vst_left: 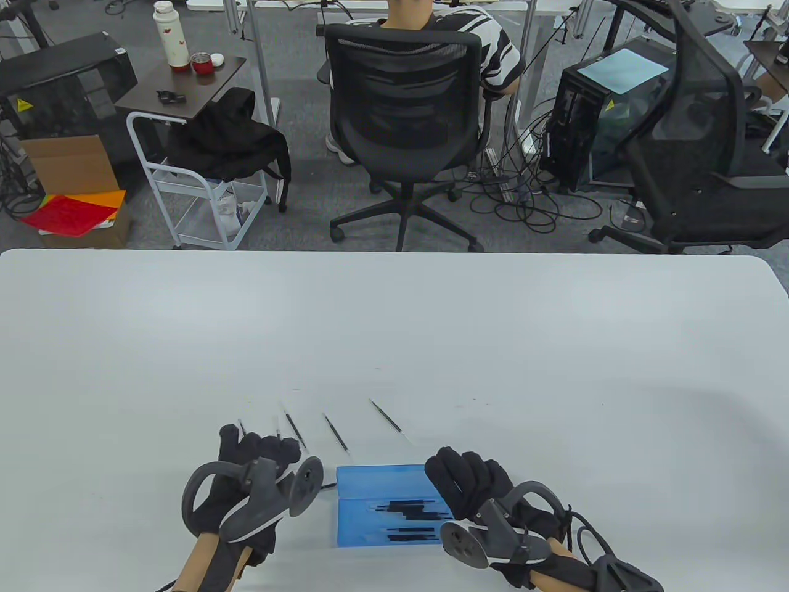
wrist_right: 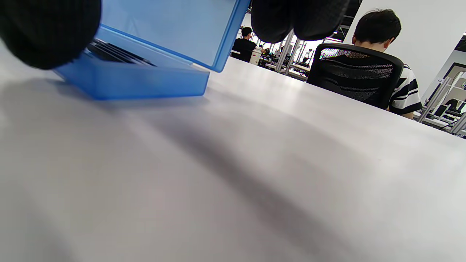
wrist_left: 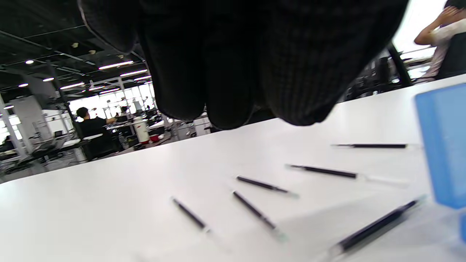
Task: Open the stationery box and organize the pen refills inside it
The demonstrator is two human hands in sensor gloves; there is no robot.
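The blue stationery box (vst_left: 370, 524) lies open near the table's front edge, its lid (vst_left: 379, 480) tilted up on the far side. Several black pen refills (vst_left: 410, 510) lie inside the base. More loose refills (vst_left: 336, 431) lie scattered on the table just beyond the box, also seen in the left wrist view (wrist_left: 264, 185). My left hand (vst_left: 265, 447) hovers over the leftmost refills with loosely hanging fingers (wrist_left: 225, 109) that hold nothing. My right hand (vst_left: 453, 478) holds the right end of the lid (wrist_right: 171, 29), thumb (wrist_right: 47, 36) in front and fingers (wrist_right: 298, 22) behind.
The white table (vst_left: 394, 320) stretches far beyond the refills. Past its far edge a person sits on a black mesh chair (vst_left: 404, 105). A white cart (vst_left: 197, 185) stands at the left, and a computer tower (vst_left: 592, 123) with cables at the right.
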